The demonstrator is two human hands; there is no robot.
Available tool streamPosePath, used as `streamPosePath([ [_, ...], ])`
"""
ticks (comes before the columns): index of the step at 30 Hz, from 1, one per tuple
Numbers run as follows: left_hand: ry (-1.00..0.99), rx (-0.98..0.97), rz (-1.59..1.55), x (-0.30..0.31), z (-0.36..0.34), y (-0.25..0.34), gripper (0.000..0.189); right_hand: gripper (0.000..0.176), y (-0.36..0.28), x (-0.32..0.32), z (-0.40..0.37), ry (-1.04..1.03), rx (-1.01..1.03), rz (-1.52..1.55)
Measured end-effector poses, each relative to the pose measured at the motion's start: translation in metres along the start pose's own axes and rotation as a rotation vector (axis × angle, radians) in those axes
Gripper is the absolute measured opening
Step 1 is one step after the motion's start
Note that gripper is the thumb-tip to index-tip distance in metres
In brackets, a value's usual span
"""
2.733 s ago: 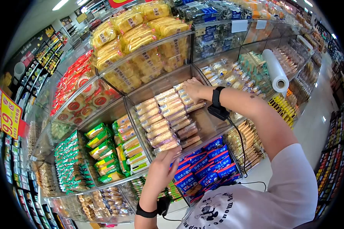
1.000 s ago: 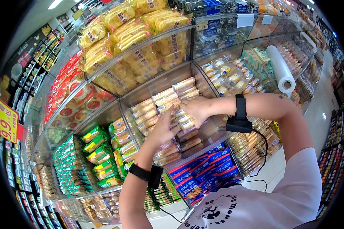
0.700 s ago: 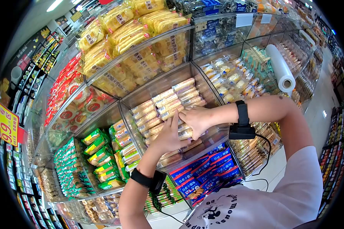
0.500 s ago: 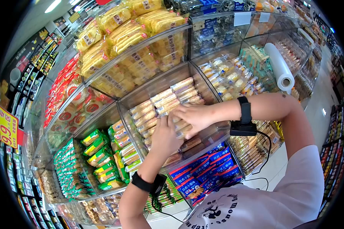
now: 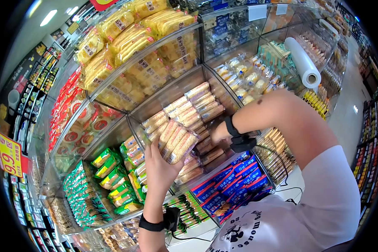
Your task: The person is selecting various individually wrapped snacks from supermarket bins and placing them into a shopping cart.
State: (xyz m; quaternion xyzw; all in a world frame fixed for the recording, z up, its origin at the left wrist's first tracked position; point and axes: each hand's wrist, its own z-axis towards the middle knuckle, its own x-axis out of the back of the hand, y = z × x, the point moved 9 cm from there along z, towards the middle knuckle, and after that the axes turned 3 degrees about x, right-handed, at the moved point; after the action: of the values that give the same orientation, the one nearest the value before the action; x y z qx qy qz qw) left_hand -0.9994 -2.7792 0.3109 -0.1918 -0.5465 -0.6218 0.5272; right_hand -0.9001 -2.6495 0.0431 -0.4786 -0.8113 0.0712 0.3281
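Observation:
My left hand [image 5: 160,169] is wrapped around a stack of sesame-coated snack bars [image 5: 176,142] in clear wrappers, lifted and tilted over the bin. More wrapped bars [image 5: 181,105] lie in rows in the clear-walled bin [image 5: 235,98] beneath it. Down in the right part of that bin is my right hand [image 5: 219,134], close to some darker-looking bars [image 5: 212,155]. Its fingers are mostly hidden and blurred, so whether they hold anything does not show.
Blue snack packets [image 5: 229,187] fill the compartment nearest my body. Green-and-yellow packets [image 5: 115,180] lie to the left, yellow bagged biscuits [image 5: 132,42] behind. A plastic bag roll [image 5: 302,63] rests at the right rear. Black cables [image 5: 287,168] hang from my wrist straps.
My left hand has raised a stack of bars and drawn it to the left. My right hand has left the top of the rows and gone deeper into the bin's right side.

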Motion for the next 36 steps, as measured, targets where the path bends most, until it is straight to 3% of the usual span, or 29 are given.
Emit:
streamPosePath([
  [6,-0.014,0.052,-0.048,0.009,-0.010,-0.011,0.070,0.030,0.011,-0.009,0.049,-0.128,0.154,0.175],
  [14,-0.007,0.047,-0.068,0.005,-0.011,-0.019,0.070,0.031,-0.003,0.006,0.004,-0.119,-0.008,-0.157],
  [15,-0.006,0.057,-0.091,0.005,-0.011,-0.021,0.070,0.032,-0.009,0.011,-0.001,-0.071,-0.013,-0.222],
  [18,0.007,0.051,-0.113,0.005,-0.012,-0.023,0.070,0.036,-0.033,0.042,-0.017,0.535,0.107,-0.334],
  [19,0.011,0.068,-0.143,0.006,-0.013,-0.024,0.070,0.038,-0.038,0.034,-0.021,0.444,0.179,-0.369],
  [25,-0.007,0.092,-0.162,0.010,-0.021,-0.021,0.069,0.016,-0.074,0.016,-0.004,0.398,0.588,-0.957],
  [28,-0.012,0.072,-0.104,0.009,-0.024,-0.019,0.068,0.010,-0.075,0.006,0.001,0.373,0.602,-1.060],
  [34,-0.051,0.127,-0.187,-0.009,-0.020,-0.024,0.069,0.029,-0.057,0.021,-0.002,0.209,0.503,-0.813],
  [35,-0.069,0.148,-0.196,-0.014,-0.020,-0.030,0.069,0.034,-0.055,0.038,-0.014,0.380,0.328,-0.856],
  [36,-0.086,0.169,-0.205,-0.020,-0.019,-0.036,0.069,0.031,-0.057,0.040,-0.019,0.347,0.364,-0.839],
])
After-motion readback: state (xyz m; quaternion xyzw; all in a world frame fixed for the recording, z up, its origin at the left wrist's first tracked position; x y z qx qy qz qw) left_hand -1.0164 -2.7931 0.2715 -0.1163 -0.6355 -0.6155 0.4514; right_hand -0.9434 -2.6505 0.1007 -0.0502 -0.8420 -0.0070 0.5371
